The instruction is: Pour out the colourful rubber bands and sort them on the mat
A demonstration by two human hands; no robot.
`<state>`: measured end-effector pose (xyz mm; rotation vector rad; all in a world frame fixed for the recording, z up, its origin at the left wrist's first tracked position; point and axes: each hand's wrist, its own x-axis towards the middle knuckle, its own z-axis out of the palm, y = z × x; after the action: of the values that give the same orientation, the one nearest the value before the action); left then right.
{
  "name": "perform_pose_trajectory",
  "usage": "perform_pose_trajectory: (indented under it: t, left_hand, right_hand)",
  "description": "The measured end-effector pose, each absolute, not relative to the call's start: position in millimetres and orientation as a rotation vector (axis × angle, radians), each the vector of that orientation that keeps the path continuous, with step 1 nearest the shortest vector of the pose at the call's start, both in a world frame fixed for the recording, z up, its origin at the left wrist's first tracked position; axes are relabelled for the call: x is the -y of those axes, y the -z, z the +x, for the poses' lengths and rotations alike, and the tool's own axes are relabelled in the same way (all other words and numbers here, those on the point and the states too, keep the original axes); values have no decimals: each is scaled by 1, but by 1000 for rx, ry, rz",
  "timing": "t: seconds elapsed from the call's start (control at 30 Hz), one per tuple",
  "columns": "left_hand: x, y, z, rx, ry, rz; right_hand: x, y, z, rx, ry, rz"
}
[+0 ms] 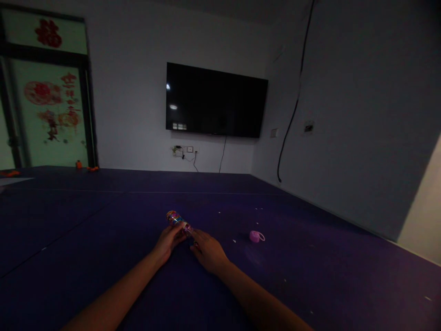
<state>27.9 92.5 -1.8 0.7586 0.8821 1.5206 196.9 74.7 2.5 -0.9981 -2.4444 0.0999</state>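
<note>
The purple floor (86, 239) spread beneath both grips, and a dark television (217, 101) hung on the wall beyond them. The left grip (167, 243) was closed around the patterned tube (176, 218), whose far end slanted forward and leftward from its fingers. The right grip (210, 253) had its fingers bent in at the tube's near end; whether they were clamped there, I couldn't tell. The pink cap (254, 236) lay to the right of the right grip, its loop outward, with small white bits nearby. The step in hand looked like working at that near end, a move calling for a steady left hold and careful right fingertips.
</note>
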Motion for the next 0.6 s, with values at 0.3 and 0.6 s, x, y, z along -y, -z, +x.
perform_pose_trajectory:
  t: [0.3,0.6]
  left_hand:
    - [-84,0,29,-886,-1458,870]
    - [-86,1,30,-899,-1495,856]
  right_hand:
    - [-80,5,196,2468,-104,-1062]
    - [-82,6,197,2475,-116,-1066]
